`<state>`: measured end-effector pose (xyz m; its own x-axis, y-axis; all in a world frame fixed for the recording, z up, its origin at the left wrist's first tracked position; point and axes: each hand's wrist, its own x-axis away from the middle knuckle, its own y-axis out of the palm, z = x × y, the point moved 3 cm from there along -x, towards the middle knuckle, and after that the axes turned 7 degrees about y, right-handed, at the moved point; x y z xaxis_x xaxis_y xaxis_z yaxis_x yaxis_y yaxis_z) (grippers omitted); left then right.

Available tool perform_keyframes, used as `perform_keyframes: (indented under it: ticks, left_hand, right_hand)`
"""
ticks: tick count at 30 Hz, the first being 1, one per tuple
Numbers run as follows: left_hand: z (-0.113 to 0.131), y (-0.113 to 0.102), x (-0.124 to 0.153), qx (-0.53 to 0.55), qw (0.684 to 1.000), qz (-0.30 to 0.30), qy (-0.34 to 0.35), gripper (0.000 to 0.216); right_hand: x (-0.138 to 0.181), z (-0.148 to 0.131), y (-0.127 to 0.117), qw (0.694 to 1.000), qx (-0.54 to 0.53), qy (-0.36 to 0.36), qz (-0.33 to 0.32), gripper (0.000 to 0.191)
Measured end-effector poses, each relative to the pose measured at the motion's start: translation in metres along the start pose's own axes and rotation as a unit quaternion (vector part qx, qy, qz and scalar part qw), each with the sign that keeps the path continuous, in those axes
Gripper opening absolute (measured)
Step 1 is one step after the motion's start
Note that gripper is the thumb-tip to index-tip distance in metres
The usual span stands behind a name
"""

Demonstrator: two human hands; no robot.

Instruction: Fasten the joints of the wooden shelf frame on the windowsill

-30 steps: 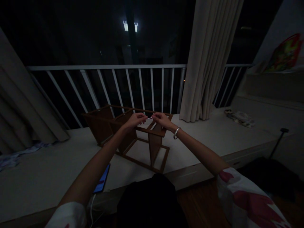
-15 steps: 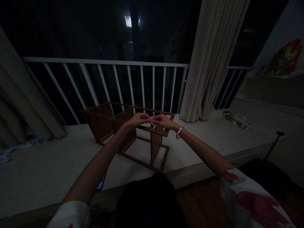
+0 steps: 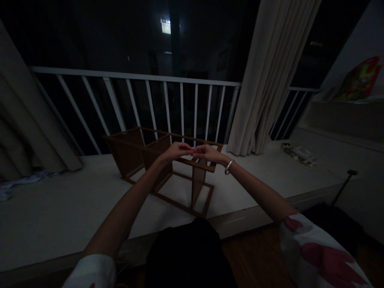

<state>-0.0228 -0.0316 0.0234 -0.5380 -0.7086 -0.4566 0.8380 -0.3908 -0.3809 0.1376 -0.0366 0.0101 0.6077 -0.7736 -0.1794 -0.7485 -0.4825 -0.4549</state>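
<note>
A brown wooden shelf frame lies on its side on a wide white ledge. Both hands meet just above its upper right rail. My left hand is closed, fingertips pinched toward the right hand. My right hand, with a silver bangle on the wrist, is also pinched, fingertips touching the left ones. What the fingers pinch is too small and dark to make out.
A white railing runs behind the ledge against a dark night view. Pale curtains hang at the left and right. Crumpled cloth lies on the ledge at the right, a colourful object on a shelf beyond.
The view has shifted slightly, and the phone at the ledge's front edge has left the view. A small pale piece seen between the fingers earlier no longer shows. The hands stay together.
</note>
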Motion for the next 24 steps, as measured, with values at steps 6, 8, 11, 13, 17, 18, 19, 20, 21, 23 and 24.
perform_keyframes:
  ticks: [6, 8, 11, 13, 17, 18, 19, 20, 21, 23, 24]
  left_hand:
    - [0.003, -0.001, -0.002, 0.031, 0.998, -0.056, 0.012, 0.03]
    - [-0.001, -0.003, -0.002, 0.036, 0.999, -0.028, 0.013, 0.029]
    - [-0.008, -0.005, -0.003, 0.034, 0.999, 0.015, 0.001, 0.025]
    - [-0.01, -0.004, -0.003, 0.022, 0.999, 0.023, -0.013, 0.023]
    - [-0.01, 0.001, -0.004, -0.009, 1.0, -0.004, -0.025, 0.02]
    - [-0.009, 0.002, -0.004, -0.015, 0.999, -0.018, -0.024, 0.019]
    - [-0.009, 0.004, -0.004, -0.021, 0.999, -0.034, -0.024, 0.018]
    - [-0.008, 0.005, -0.004, -0.029, 0.998, -0.05, -0.023, 0.017]
    - [-0.009, 0.006, -0.004, -0.037, 0.997, -0.065, -0.023, 0.016]
    - [-0.009, 0.007, -0.005, -0.055, 0.994, -0.087, -0.023, 0.016]
    - [-0.01, 0.007, -0.005, -0.063, 0.993, -0.096, -0.024, 0.016]
  right_hand:
    - [0.0, 0.001, -0.004, 0.999, 0.0, -0.018, 0.045, 0.037]
    - [0.001, 0.001, -0.005, 0.998, 0.009, -0.018, 0.052, 0.039]
    - [0.003, -0.001, -0.008, 0.997, 0.033, -0.018, 0.068, 0.042]
    - [0.004, -0.004, -0.01, 0.995, 0.059, -0.017, 0.074, 0.042]
    - [0.012, -0.016, -0.011, 0.991, 0.13, -0.017, 0.04, 0.036]
    - [0.016, -0.021, -0.01, 0.988, 0.15, -0.025, 0.028, 0.035]
    - [0.02, -0.027, -0.009, 0.985, 0.169, -0.035, 0.018, 0.034]
    - [0.024, -0.033, -0.008, 0.981, 0.189, -0.042, 0.005, 0.033]
    - [0.029, -0.039, -0.007, 0.977, 0.207, -0.048, 0.005, 0.032]
    - [0.036, -0.049, -0.005, 0.968, 0.247, -0.055, 0.005, 0.029]
    - [0.039, -0.052, -0.004, 0.964, 0.261, -0.056, 0.006, 0.028]
